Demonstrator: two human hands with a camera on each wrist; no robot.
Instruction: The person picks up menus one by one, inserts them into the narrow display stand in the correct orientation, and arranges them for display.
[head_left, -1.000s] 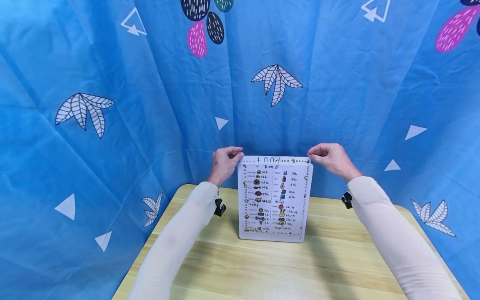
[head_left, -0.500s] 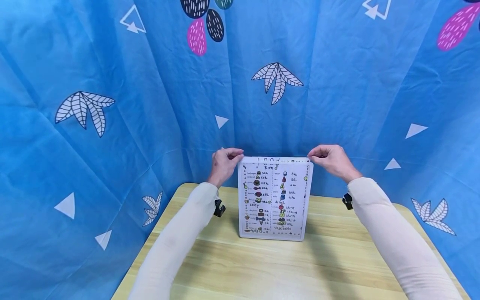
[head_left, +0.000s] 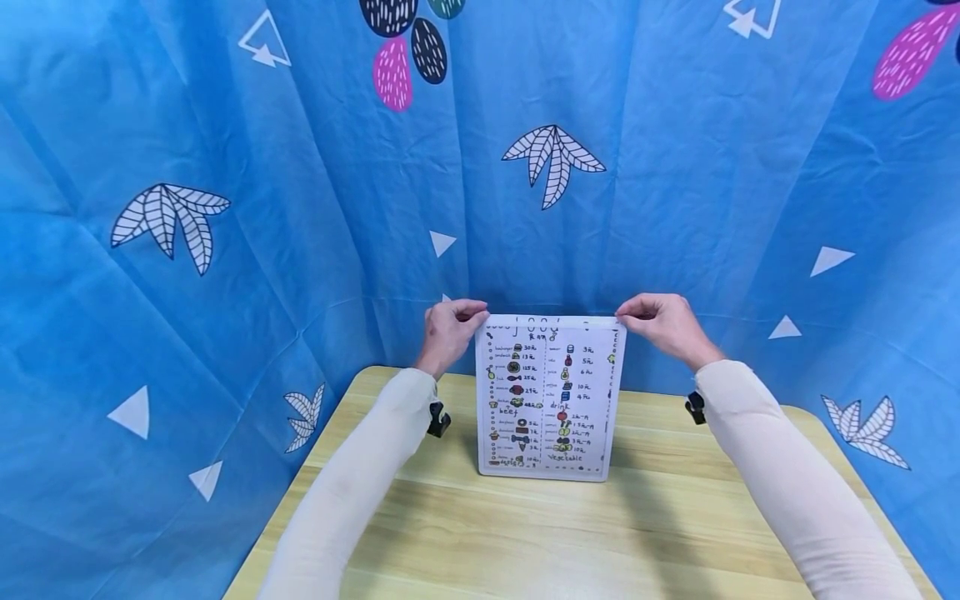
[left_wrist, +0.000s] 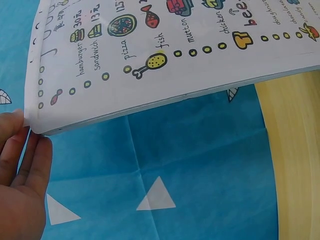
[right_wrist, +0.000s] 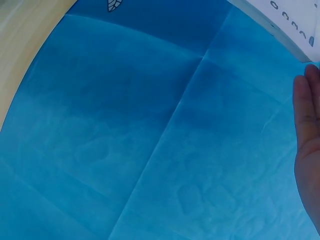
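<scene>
A white menu sheet [head_left: 550,392] with small food drawings and handwritten prices stands upright on the wooden table [head_left: 570,533], in front of a translucent sleeve. My left hand [head_left: 447,329] pinches its top left corner, and my right hand [head_left: 663,321] pinches its top right corner. The left wrist view shows the sheet [left_wrist: 165,55] from close by, with my left hand's fingers [left_wrist: 22,165] at its corner. In the right wrist view only a corner of the sheet [right_wrist: 280,15] and the edge of my right hand [right_wrist: 307,145] show.
A blue cloth backdrop [head_left: 225,208] printed with leaves and triangles surrounds the table on three sides. Small black clips [head_left: 437,419] sit at both wrists over the pale sleeves.
The sheet has slid down a little in the sleeve, so less of its top strip sticks out. Both hands have sunk slightly with it.
</scene>
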